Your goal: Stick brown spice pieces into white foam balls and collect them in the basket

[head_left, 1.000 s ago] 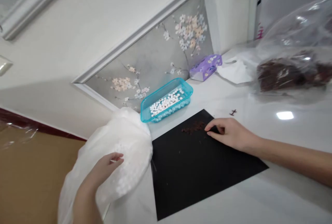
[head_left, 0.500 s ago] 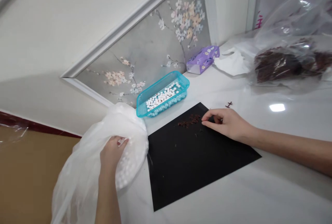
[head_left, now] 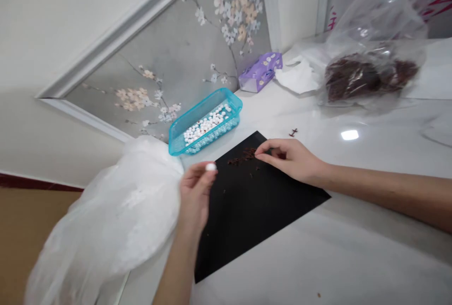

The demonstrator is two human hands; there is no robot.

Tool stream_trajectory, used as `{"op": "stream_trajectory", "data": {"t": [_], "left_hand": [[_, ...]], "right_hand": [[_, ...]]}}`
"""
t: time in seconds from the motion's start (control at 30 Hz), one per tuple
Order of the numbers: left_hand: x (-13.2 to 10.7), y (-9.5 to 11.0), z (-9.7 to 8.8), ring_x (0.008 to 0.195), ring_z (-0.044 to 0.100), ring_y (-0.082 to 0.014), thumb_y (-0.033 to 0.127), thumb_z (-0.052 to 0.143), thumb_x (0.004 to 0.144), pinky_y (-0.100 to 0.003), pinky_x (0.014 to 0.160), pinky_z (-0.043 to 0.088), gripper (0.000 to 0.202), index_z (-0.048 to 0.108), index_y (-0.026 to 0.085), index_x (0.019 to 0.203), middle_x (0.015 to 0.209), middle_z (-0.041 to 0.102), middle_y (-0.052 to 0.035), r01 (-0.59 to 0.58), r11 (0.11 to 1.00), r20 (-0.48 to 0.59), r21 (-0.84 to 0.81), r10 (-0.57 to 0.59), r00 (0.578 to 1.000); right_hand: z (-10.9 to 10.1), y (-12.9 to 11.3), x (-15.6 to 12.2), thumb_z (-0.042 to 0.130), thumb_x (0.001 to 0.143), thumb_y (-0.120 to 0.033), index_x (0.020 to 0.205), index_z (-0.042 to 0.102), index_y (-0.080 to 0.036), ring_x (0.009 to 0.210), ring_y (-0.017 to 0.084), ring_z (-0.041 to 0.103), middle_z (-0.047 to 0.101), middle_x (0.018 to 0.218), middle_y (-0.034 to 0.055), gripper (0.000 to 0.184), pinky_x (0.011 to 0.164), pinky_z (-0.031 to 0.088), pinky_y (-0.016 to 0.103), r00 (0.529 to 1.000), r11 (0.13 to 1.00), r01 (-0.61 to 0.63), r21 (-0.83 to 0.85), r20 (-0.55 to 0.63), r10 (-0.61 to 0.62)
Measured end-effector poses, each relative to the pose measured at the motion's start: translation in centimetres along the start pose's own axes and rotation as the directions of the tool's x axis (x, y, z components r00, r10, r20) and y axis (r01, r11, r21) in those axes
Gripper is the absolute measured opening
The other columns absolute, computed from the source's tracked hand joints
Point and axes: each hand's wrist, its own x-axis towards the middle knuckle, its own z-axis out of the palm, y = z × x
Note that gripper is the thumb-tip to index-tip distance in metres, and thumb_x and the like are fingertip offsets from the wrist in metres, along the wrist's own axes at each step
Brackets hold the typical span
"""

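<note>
A small white ball is pinched between the thumb and fingers of my left hand, held up over the left edge of a black mat. My right hand is closed in a pinch at the right end of a pile of small dark brown pieces on that mat. Whatever sits between its fingertips is too small to make out. Left of my left hand slumps a translucent white bag, its contents now mostly hidden by the plastic.
Behind the mat stands a blue basket holding many white balls. A purple tissue pack, a white plastic bag and a clear bag of dark brown pieces line the back. A brown cross-shaped piece lies on the white table.
My left hand has come out of the white bag and moved right, now with a white ball in its fingers. My right hand stays pinched by the brown pile. The view has shifted right.
</note>
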Motion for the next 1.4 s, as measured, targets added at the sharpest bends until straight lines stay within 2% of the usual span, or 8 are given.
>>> {"op": "stream_trajectory", "data": {"t": [0.07, 0.17, 0.33, 0.5, 0.83, 1.03, 1.23, 1.4], "left_hand": [[-0.6, -2.6, 3.5, 0.073, 0.063, -0.0078, 0.029, 0.074, 0.063, -0.017, 0.070, 0.049, 0.020, 0.068, 0.023, 0.082, 0.087, 0.069, 0.0009, 0.207, 0.967, 0.171, -0.150, -0.181, 0.969], [-1.3, -4.2, 5.7, 0.072, 0.063, -0.0056, 0.026, 0.074, 0.065, -0.013, 0.067, 0.048, 0.020, 0.068, 0.022, 0.084, 0.086, 0.069, 0.0015, 0.301, 0.926, 0.249, -0.230, -0.243, 0.938], [-1.4, -4.2, 5.3, 0.075, 0.064, -0.0079, 0.025, 0.074, 0.065, -0.015, 0.070, 0.048, 0.027, 0.068, 0.022, 0.091, 0.086, 0.070, 0.0006, 0.240, 0.957, 0.282, -0.165, -0.187, 0.941], [-1.8, -4.5, 5.5, 0.083, 0.063, -0.0110, 0.018, 0.075, 0.063, -0.021, 0.082, 0.048, 0.022, 0.069, 0.021, 0.084, 0.085, 0.070, 0.0005, 0.137, 0.981, 0.352, -0.137, -0.082, 0.932], [-1.9, -4.5, 5.5, 0.081, 0.065, -0.0114, 0.018, 0.075, 0.064, -0.021, 0.080, 0.049, 0.017, 0.070, 0.022, 0.080, 0.082, 0.071, 0.0014, 0.171, 0.976, 0.358, -0.136, -0.112, 0.927], [-1.9, -4.6, 5.5, 0.077, 0.066, -0.0106, 0.019, 0.078, 0.061, -0.018, 0.076, 0.050, 0.019, 0.071, 0.020, 0.078, 0.080, 0.072, 0.0003, 0.191, 0.969, 0.329, -0.154, -0.132, 0.935], [-1.8, -4.6, 5.4, 0.068, 0.064, -0.0071, 0.021, 0.080, 0.058, -0.014, 0.069, 0.050, 0.018, 0.072, 0.021, 0.075, 0.073, 0.072, 0.0021, 0.240, 0.949, 0.317, -0.203, -0.168, 0.933], [-1.8, -4.6, 5.2, 0.071, 0.064, -0.0066, 0.021, 0.080, 0.058, -0.012, 0.069, 0.049, 0.018, 0.073, 0.021, 0.075, 0.075, 0.072, 0.0015, 0.254, 0.949, 0.335, -0.187, -0.182, 0.925]], "right_hand": [[0.0, -0.1, 0.0, 0.057, 0.078, -0.033, 0.081, 0.065, -0.016, 0.041, 0.006, 0.030, 0.039, 0.045, -0.0062, 0.019, 0.040, 0.022, 0.020, 0.999, 0.999, 0.031, 0.039, 0.013, -0.031], [-0.1, -0.4, -0.1, 0.061, 0.076, -0.032, 0.078, 0.064, -0.016, 0.040, 0.004, 0.032, 0.045, 0.049, -0.0054, 0.017, 0.039, 0.023, 0.019, 0.998, 0.995, 0.059, 0.080, -0.016, -0.058], [0.0, -1.0, -0.4, 0.059, 0.078, -0.032, 0.078, 0.062, -0.016, 0.042, 0.003, 0.035, 0.058, 0.066, -0.0022, 0.016, 0.041, 0.027, 0.019, 0.995, 0.993, 0.098, 0.066, -0.029, -0.097], [0.0, -1.2, -1.2, 0.050, 0.085, -0.027, 0.086, 0.060, -0.018, 0.048, 0.005, 0.042, 0.063, 0.079, 0.0006, 0.014, 0.050, 0.036, 0.021, 0.969, 0.967, 0.246, -0.071, 0.027, -0.244], [-0.6, -1.1, -1.0, 0.039, 0.090, -0.019, 0.088, 0.053, -0.019, 0.087, 0.015, 0.056, 0.058, 0.089, 0.0071, 0.015, 0.075, 0.046, 0.027, 0.832, 0.821, 0.547, -0.162, 0.213, -0.512], [-0.5, -0.9, -0.9, 0.040, 0.090, -0.017, 0.088, 0.052, -0.017, 0.085, 0.013, 0.056, 0.058, 0.087, 0.0070, 0.012, 0.072, 0.049, 0.026, 0.797, 0.777, 0.601, -0.189, 0.218, -0.564], [-1.0, -1.1, -0.9, 0.050, 0.082, -0.015, 0.095, 0.052, -0.014, 0.072, 0.009, 0.053, 0.056, 0.092, 0.0073, 0.013, 0.050, 0.043, 0.017, 0.793, 0.778, 0.602, -0.180, 0.254, -0.555], [-1.4, -1.2, -0.7, 0.052, 0.081, -0.018, 0.089, 0.052, -0.015, 0.070, 0.009, 0.051, 0.055, 0.091, 0.0071, 0.008, 0.050, 0.042, 0.018, 0.767, 0.754, 0.630, -0.186, 0.297, -0.568]]}}
